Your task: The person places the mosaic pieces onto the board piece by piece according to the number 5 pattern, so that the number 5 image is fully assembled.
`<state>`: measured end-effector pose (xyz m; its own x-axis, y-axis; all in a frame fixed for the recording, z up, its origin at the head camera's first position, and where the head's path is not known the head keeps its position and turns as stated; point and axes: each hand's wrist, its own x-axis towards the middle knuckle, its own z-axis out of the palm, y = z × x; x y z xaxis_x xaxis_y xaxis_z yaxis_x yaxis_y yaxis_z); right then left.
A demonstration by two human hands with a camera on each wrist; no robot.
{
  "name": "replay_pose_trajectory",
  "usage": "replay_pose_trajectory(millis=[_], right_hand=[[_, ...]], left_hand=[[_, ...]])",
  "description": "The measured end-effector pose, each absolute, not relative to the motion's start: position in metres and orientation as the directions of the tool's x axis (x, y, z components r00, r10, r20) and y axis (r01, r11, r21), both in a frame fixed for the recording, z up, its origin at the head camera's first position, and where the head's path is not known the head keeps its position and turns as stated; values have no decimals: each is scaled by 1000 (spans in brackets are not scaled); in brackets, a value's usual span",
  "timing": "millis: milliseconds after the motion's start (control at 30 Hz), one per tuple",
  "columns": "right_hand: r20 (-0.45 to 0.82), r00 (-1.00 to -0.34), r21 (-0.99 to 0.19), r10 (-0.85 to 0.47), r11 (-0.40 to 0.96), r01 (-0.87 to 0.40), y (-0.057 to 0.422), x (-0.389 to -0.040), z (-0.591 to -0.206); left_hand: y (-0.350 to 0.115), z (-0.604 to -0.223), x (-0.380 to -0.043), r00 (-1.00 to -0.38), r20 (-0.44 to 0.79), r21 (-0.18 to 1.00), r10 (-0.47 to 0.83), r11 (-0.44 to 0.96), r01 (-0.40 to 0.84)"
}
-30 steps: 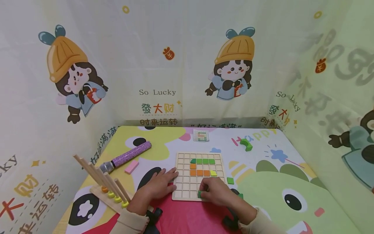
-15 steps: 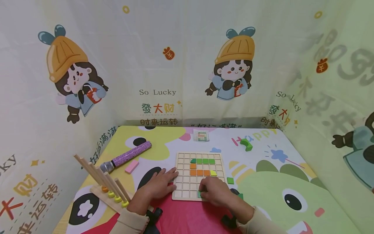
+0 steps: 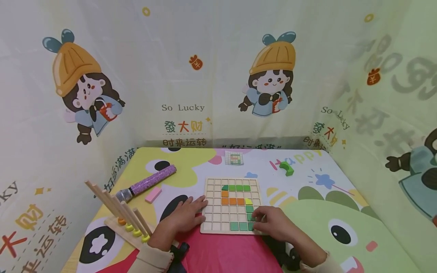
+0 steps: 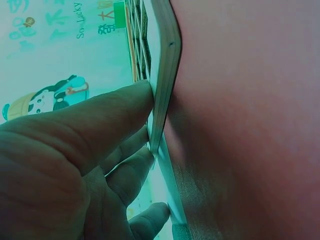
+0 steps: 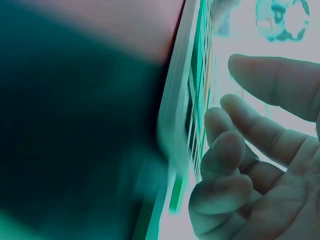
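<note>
A wooden grid board (image 3: 217, 218) lies on the table. My left hand (image 3: 186, 215) rests at its left edge, fingers extended; in the left wrist view the thumb (image 4: 115, 110) touches the board's side. My right hand (image 3: 275, 223) is over the lower right edge, and the right wrist view shows its thumb (image 5: 275, 82) apart from loosely bent fingers, with nothing between them. Green tiles (image 3: 239, 188) fill part of an upper row, orange tiles (image 3: 233, 201) lie below, then a yellow tile (image 3: 248, 201). More green tiles (image 3: 243, 226) run along the bottom row and up the right column, partly covered by my hand.
A small grid-pattern card (image 3: 234, 158) lies behind the board. At left are a glittery purple microphone (image 3: 150, 182), a pink block (image 3: 153, 195) and a peg stand (image 3: 126, 231) with several rings. A green arch block (image 3: 287, 168) lies at the back right.
My right hand has moved right from the bottom row and loosened its fingers, uncovering green tiles there and in the right column. The left hand stays at the board's edge.
</note>
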<state>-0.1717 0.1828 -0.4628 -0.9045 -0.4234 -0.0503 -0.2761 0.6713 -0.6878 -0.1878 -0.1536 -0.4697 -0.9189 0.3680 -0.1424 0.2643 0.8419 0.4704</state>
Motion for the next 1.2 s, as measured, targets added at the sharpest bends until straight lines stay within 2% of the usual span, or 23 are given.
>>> replay_pose_trajectory(millis=[167,433,700,833,1067,1200], right_hand=[[-93,-935,-702,-342,689,-182,212,-169,-459],[-160,-973,-600,-166,799,-38,232,-165,-461],[-156,-974,-478,-162,876,-69,238,-163,-469],[-153,-976,-454,-152,889,-67,236,-162,-468],[-132,-982,-506,-138,861,-53,236,-158,-469],[-99,-980,-543,-173,835,-93,237,-155,-470]], left_hand=[[-156,-468,-189,-923,-140,458,359,850,261],[-156,-468,-190,-924,-146,476,354,844,248],[-155,-469,-187,-924,-157,481,348,845,236],[-155,-469,-186,-925,-154,478,348,845,239],[-153,-470,-187,-924,-150,475,351,845,244],[-152,-469,-187,-925,-150,472,350,847,244]])
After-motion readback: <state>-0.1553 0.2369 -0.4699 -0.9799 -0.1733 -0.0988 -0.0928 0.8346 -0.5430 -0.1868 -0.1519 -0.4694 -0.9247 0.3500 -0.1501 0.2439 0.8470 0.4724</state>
